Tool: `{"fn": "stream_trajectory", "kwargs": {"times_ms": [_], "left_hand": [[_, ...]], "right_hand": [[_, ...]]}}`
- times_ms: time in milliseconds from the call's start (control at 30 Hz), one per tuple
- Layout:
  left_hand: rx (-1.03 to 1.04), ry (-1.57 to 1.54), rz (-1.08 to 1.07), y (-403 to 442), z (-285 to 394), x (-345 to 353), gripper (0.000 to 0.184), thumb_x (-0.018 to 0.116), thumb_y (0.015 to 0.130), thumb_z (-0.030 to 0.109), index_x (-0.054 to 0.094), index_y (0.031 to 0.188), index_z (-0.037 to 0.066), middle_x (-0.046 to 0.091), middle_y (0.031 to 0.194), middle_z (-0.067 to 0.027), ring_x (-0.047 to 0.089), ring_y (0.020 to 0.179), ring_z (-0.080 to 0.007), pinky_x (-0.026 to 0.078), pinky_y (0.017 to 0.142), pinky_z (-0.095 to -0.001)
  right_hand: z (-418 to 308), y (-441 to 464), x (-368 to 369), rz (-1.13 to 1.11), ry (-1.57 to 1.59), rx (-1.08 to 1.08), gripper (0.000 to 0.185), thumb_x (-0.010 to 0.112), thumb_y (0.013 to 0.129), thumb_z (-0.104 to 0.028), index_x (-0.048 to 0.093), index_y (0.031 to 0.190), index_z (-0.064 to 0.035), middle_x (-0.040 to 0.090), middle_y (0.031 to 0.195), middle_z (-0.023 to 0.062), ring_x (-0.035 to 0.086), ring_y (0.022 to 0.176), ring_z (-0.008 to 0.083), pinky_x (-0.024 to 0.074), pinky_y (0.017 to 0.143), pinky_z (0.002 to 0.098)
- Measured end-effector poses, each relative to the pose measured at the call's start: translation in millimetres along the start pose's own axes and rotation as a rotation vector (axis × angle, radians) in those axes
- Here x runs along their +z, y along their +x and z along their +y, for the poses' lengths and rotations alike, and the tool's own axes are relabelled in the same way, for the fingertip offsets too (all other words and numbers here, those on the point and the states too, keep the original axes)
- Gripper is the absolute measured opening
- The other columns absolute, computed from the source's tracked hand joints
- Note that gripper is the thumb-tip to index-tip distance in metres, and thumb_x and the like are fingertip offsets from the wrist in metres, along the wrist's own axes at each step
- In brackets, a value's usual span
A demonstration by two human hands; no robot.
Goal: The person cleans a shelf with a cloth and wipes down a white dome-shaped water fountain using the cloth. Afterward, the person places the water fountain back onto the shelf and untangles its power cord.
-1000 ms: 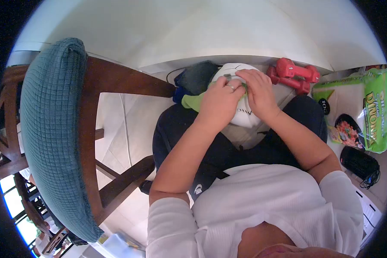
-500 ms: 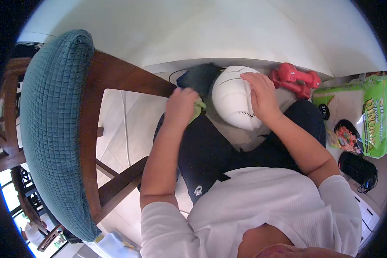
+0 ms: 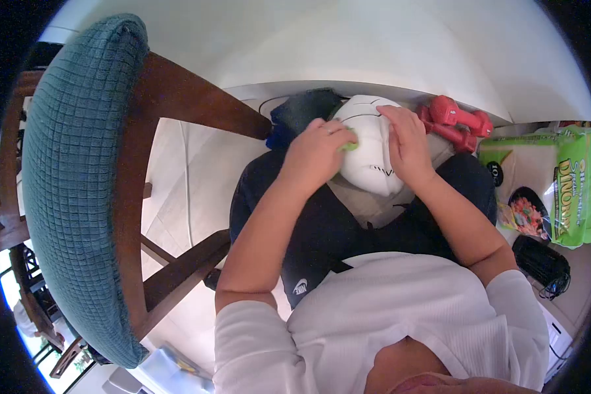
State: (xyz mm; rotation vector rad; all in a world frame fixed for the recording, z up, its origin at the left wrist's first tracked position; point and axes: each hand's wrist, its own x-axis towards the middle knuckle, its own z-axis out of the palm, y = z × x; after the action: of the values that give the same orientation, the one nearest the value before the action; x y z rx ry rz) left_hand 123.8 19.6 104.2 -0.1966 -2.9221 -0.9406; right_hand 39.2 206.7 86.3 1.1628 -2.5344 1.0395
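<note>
Cloth (image 3: 350,140) in the left hand (image 3: 316,154) has returned to the white object (image 3: 369,157).

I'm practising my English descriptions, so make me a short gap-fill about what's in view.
1. The cloth held against the rounded object is coloured ____.
2. The hand holding it is the person's ____ one.
3. The right hand rests on the rounded object, whose main colour is ____.
4. The dumbbells near the wall are ____.

Missing words: green; left; white; red
</note>
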Motion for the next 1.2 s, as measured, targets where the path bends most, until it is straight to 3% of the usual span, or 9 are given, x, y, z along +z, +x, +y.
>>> {"fn": "stream_trajectory", "kwargs": {"times_ms": [267,500,567,767,867,967,1067,1200], "left_hand": [[0.039,-0.053,0.141,9.3,13.1,13.0,0.026,0.061,0.067,0.002,0.062,0.092,0.01,0.06,0.095,-0.0081,0.054,0.089,-0.0313,0.045,0.081,-0.0378],[-0.154,0.036,0.096,-27.1,-9.8,19.0,0.021,0.059,0.071,0.007,0.062,0.092,0.01,0.061,0.095,-0.01,0.055,0.09,-0.0319,0.046,0.08,-0.0382],[-0.23,0.103,0.039,-40.9,-14.5,27.4,0.02,0.059,0.072,0.007,0.063,0.092,0.009,0.062,0.095,-0.0111,0.055,0.09,-0.0323,0.046,0.08,-0.0383],[-0.274,0.011,0.204,-40.6,-16.4,44.0,0.018,0.057,0.075,0.01,0.064,0.092,0.009,0.062,0.095,-0.0143,0.057,0.088,-0.0326,0.046,0.081,-0.0394],[-0.416,0.037,0.079,-28.7,-15.6,38.7,0.018,0.058,0.075,0.011,0.063,0.092,0.009,0.062,0.095,-0.014,0.057,0.089,-0.0326,0.045,0.082,-0.0398],[-0.369,-0.06,0.232,-16.1,-8.0,29.4,0.018,0.059,0.074,0.009,0.063,0.091,0.009,0.061,0.095,-0.0136,0.056,0.09,-0.0327,0.045,0.083,-0.0406],[-0.136,-0.112,0.28,3.5,17.6,21.3,0.019,0.058,0.074,0.008,0.063,0.092,0.008,0.06,0.095,-0.0139,0.057,0.09,-0.0329,0.045,0.082,-0.0407],[-0.157,-0.124,0.26,7.0,14.7,29.3,0.022,0.057,0.073,0.006,0.062,0.094,0.007,0.059,0.096,-0.0143,0.057,0.092,-0.0336,0.045,0.082,-0.0399]], "right_hand": [[-5.7,1.4,-1.7,-0.093,-0.097,-0.033,0.031,0.053,0.079,-0.01,0.056,0.109,-0.0154,0.056,0.113,0.0041,0.048,0.109,0.0256,0.0333,0.092,0.0431],[-2.8,-1.2,3.4,-0.065,-0.166,-0.077,0.023,0.054,0.08,-0.014,0.062,0.101,-0.0187,0.057,0.114,-0.002,0.048,0.11,0.0216,0.0307,0.093,0.0439],[-2.5,-2.6,2.8,-0.069,-0.16,-0.076,0.024,0.054,0.08,-0.014,0.062,0.101,-0.0189,0.058,0.113,-0.002,0.048,0.11,0.0216,0.0307,0.093,0.0437],[1.2,-4.5,5.2,-0.032,-0.176,-0.016,0.025,0.053,0.08,-0.012,0.061,0.103,-0.0177,0.057,0.113,-0.0004,0.048,0.111,0.0226,0.031,0.094,0.0436],[-1.5,-5.3,0.9,-0.039,-0.192,0.017,0.025,0.052,0.08,-0.012,0.061,0.103,-0.017,0.056,0.115,0.0003,0.047,0.111,0.0232,0.0314,0.093,0.044],[-6.2,-2.9,1.7,-0.059,-0.219,0.015,0.025,0.052,0.081,-0.013,0.061,0.104,-0.0172,0.055,0.116,0.0002,0.046,0.112,0.0236,0.0317,0.093,0.0439],[-6.6,-3.3,3.2,-0.057,-0.215,0.03,0.025,0.052,0.081,-0.014,0.06,0.105,-0.0175,0.055,0.117,-0.0002,0.046,0.112,0.0238,0.0314,0.093,0.0437],[-7.2,-2.4,2.1,-0.065,-0.222,0.025,0.025,0.052,0.081,-0.014,0.06,0.105,-0.0174,0.055,0.116,-0.0007,0.046,0.111,0.0236,0.0307,0.093,0.0437]]}}
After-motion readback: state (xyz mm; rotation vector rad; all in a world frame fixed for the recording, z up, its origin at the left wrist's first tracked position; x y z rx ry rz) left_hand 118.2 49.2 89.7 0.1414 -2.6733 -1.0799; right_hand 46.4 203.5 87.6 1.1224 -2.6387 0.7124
